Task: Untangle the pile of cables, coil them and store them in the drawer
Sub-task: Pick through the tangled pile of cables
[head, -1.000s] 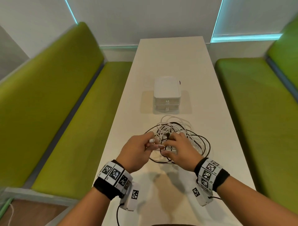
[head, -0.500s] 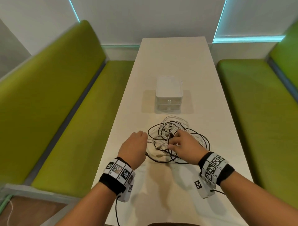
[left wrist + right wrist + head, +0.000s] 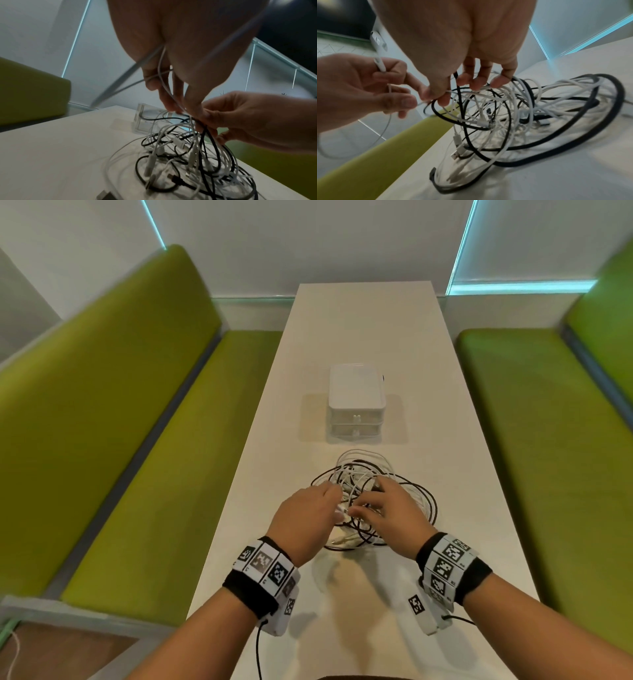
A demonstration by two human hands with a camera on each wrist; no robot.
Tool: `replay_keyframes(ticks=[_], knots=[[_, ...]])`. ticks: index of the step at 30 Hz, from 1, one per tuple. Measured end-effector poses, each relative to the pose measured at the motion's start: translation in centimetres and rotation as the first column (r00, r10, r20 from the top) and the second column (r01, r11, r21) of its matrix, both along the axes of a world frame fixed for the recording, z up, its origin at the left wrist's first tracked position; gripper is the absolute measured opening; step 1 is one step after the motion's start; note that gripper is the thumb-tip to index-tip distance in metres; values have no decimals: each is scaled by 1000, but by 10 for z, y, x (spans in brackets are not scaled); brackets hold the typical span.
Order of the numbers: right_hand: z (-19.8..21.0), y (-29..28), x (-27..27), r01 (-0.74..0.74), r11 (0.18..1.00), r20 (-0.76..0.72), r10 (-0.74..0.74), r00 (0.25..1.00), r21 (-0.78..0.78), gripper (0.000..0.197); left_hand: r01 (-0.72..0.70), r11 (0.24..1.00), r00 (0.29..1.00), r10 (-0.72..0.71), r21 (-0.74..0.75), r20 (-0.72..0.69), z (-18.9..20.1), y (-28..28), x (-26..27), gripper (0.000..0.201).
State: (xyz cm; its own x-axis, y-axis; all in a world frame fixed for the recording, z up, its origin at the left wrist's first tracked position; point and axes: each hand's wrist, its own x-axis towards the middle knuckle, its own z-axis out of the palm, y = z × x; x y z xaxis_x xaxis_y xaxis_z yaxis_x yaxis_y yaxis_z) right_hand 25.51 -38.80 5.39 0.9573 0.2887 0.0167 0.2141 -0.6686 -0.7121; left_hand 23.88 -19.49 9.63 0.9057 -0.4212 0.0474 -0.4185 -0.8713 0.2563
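A tangled pile of black and white cables (image 3: pixel 376 494) lies on the white table (image 3: pixel 370 344) in front of a small white drawer unit (image 3: pixel 356 402). My left hand (image 3: pixel 308 518) is at the pile's left edge and pinches a thin white cable (image 3: pixel 382 66), whose plug end runs between its fingers. My right hand (image 3: pixel 390 508) hovers over the pile's middle, its fingers (image 3: pixel 476 83) curled into several black and white strands (image 3: pixel 204 129) and lifting them. Both hands meet above the pile.
Green benches (image 3: pixel 144 419) flank the table on the left and on the right (image 3: pixel 548 440). The drawer unit's two drawers are closed. Bare tabletop lies beyond the unit and in front of the pile.
Both hands drew slightly apart half a second ago and have come together again over the pile, with strands raised off the table.
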Motion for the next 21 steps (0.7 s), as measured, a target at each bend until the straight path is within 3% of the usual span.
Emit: replay_keyframes(ticks=[2, 4, 6, 9, 11, 13, 14, 16, 17, 19, 21], knots=[[-2, -3, -1, -2, 1000, 39, 1, 999, 18, 19, 2, 994, 998, 4, 111, -55, 2, -1, 1, 18], [-2, -9, 0, 16, 1000, 71, -16, 997, 10, 29, 1, 992, 998, 6, 126, -57, 4, 2, 0, 22], [-4, -15, 2, -3, 994, 71, 11, 997, -114, 40, -41, 997, 999, 40, -59, -12, 14, 8, -1, 12], [-3, -21, 0, 2, 939, 8, 1, 1000, -343, 45, -32, 896, 997, 58, -444, 46, 29, 19, -3, 8], [0, -20, 2, 23, 896, -36, -43, 998, -444, 45, -33, 869, 996, 71, -494, 58, 34, 26, -3, 12], [9, -19, 7, 29, 865, -60, -68, 996, -500, 40, -134, 923, 985, 164, -360, 56, 29, 36, 3, 9], [15, -17, 10, 40, 881, -73, -84, 994, -471, 36, -212, 957, 974, 225, -199, 42, 24, 43, 7, 9], [26, -12, 12, 64, 934, -78, -97, 992, -353, 31, -338, 924, 935, 352, 179, -49, 14, 51, 12, 9], [29, -9, 12, 58, 947, -63, -82, 995, -316, 30, -343, 893, 921, 381, 293, -83, 11, 51, 10, 12], [31, 0, 10, 33, 951, -43, -49, 998, -309, 30, -326, 879, 925, 373, 349, -76, 9, 42, 5, 15], [29, 5, 8, 4, 929, -90, -40, 995, -371, 29, -278, 938, 960, 271, 206, 63, 7, 31, 1, 21]])
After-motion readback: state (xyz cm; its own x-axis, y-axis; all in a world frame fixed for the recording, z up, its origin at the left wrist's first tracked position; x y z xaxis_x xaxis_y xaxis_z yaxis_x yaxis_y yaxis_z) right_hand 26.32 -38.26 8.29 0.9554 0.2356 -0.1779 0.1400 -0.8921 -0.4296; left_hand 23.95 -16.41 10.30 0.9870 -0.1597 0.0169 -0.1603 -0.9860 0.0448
